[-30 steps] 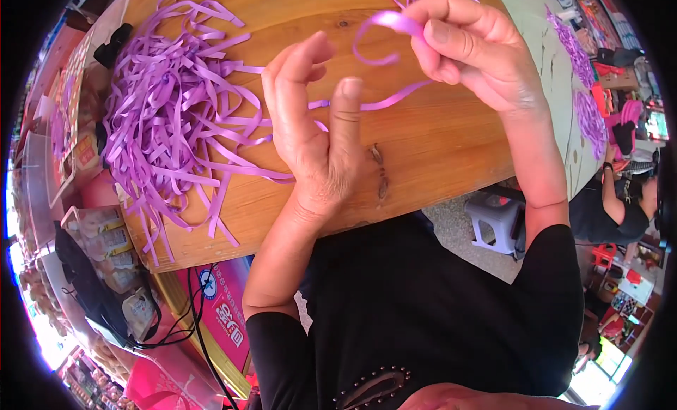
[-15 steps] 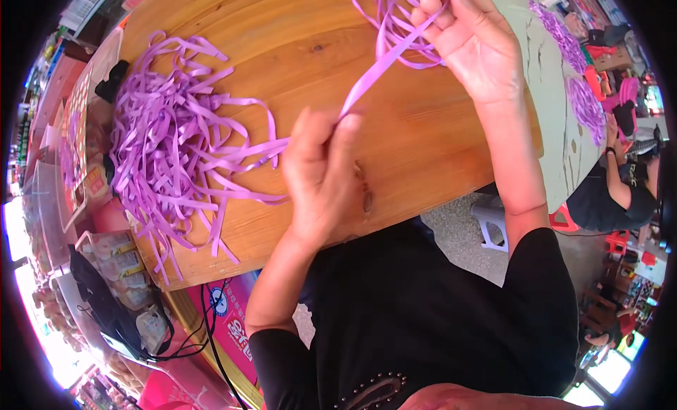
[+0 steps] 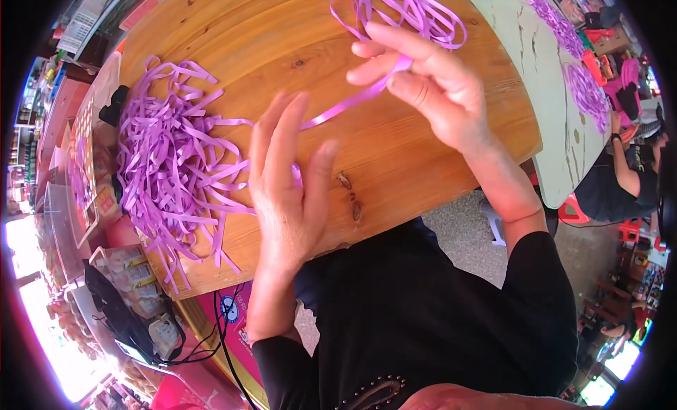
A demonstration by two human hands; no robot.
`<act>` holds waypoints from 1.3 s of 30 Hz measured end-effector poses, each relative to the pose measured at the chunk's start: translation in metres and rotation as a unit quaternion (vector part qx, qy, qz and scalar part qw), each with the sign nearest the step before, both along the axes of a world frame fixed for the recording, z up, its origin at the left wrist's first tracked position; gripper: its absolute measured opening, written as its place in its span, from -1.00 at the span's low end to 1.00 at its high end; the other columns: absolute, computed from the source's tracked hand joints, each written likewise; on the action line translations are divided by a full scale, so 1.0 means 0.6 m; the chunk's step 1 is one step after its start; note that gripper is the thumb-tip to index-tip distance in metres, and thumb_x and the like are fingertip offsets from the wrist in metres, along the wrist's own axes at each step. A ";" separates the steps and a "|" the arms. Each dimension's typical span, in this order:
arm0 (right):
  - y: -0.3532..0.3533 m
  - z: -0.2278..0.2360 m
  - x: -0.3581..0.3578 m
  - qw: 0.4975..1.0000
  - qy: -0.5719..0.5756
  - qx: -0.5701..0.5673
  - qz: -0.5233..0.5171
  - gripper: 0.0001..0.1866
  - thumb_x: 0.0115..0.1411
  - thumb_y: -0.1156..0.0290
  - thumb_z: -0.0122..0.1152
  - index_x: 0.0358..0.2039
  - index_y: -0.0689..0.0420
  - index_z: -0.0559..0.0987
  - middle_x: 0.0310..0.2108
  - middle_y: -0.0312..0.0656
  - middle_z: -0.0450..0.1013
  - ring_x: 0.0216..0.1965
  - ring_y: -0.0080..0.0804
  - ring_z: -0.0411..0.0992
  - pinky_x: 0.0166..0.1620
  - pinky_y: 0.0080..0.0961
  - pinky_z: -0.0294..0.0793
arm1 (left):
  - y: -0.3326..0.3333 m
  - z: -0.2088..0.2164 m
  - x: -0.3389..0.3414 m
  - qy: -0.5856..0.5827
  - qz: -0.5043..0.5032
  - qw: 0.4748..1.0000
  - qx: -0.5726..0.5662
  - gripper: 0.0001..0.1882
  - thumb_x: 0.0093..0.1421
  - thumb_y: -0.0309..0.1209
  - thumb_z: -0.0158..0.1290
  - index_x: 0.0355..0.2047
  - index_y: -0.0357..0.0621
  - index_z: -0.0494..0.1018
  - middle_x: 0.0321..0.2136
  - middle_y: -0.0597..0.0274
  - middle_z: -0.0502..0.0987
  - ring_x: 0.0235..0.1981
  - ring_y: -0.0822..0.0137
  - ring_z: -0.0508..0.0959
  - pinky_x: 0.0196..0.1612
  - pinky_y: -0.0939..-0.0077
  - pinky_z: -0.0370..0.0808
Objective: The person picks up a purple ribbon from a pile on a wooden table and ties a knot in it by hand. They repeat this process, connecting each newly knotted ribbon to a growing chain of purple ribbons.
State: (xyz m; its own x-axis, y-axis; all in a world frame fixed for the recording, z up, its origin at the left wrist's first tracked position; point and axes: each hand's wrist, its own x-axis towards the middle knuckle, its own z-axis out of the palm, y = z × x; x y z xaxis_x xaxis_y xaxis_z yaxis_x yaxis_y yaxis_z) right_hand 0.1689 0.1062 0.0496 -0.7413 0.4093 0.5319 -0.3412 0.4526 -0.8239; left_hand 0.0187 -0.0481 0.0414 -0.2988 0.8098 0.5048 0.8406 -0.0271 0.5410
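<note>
My left hand [image 3: 285, 188] is raised over the wooden table with its fingers stretched and the thumb apart. It is beside a large tangled heap of purple ribbons [image 3: 169, 156], some of whose ends trail behind it. My right hand [image 3: 444, 92] has its thumb and fingers spread. A purple ribbon [image 3: 345, 108] slants from behind my left hand up to the gap between the right thumb and fingers; nothing shows it gripped. Just beyond the right fingertips lies a looser looped bundle of purple ribbon [image 3: 416, 15].
The wooden table [image 3: 423, 177] has a curved edge in front of me. A pale table [image 3: 522, 50] adjoins it at the right, with more purple ribbon bundles [image 3: 585, 96]. Another person's arm [image 3: 620, 156] rests there. Bags [image 3: 130, 283] and black cables [image 3: 222, 325] are at lower left.
My left hand has opened, losing its hold on the ribbon, and moved left. My right hand has come down and nearer, fingers spread; the ribbon between the hands now lies lower.
</note>
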 end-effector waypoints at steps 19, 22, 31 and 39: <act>-0.029 0.004 0.019 0.997 0.004 -0.078 -0.009 -0.60 0.28 0.60 -0.12 0.15 0.28 0.29 -0.02 0.03 0.42 0.05 -0.36 0.36 0.13 -0.45 0.29 | 0.049 0.015 0.046 -0.608 -0.147 0.780 0.027 -0.87 0.14 -0.55 0.13 -0.27 -0.24 0.55 -0.38 0.40 0.53 -0.34 0.63 0.40 -0.22 0.74 0.33; -0.025 -0.001 0.020 0.998 -0.008 -0.035 -0.048 -0.66 0.26 0.60 -0.06 0.05 0.30 0.39 -0.09 0.00 0.47 0.00 -0.36 0.40 0.07 -0.48 0.35 | 0.046 0.004 0.043 -0.608 -0.130 0.783 0.026 -0.87 0.14 -0.54 0.13 -0.27 -0.24 0.56 -0.42 0.42 0.52 -0.37 0.64 0.39 -0.24 0.73 0.32; -0.003 -0.011 0.028 0.984 -0.006 0.108 -0.139 -0.77 0.07 0.69 0.17 -0.21 0.29 0.57 -0.36 -0.10 0.54 -0.30 -0.40 0.51 -0.21 -0.59 0.49 | 0.042 -0.003 0.006 -0.020 -0.062 0.997 0.030 -0.66 0.05 -0.55 0.16 -0.12 -0.28 0.45 -0.23 0.11 0.49 -0.31 0.31 0.50 -0.22 0.57 0.39; -0.033 0.000 0.014 0.987 -0.022 0.055 -0.150 -0.76 0.05 0.68 0.21 -0.21 0.29 0.56 -0.39 -0.13 0.53 -0.33 -0.45 0.50 -0.25 -0.63 0.47 | 0.058 -0.004 0.053 -0.395 -0.127 0.909 0.032 -0.68 0.11 -0.56 0.11 -0.09 -0.29 0.40 -0.21 0.17 0.50 -0.22 0.35 0.50 -0.15 0.58 0.41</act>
State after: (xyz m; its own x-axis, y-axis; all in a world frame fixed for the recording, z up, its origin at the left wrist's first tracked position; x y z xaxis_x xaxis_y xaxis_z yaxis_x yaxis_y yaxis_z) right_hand 0.1776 0.0861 0.0495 -0.6191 0.5554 0.5552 -0.1423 0.6159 -0.7749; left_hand 0.0504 -0.0131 0.0391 -0.3961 0.8799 0.2626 0.1525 -0.2190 0.9637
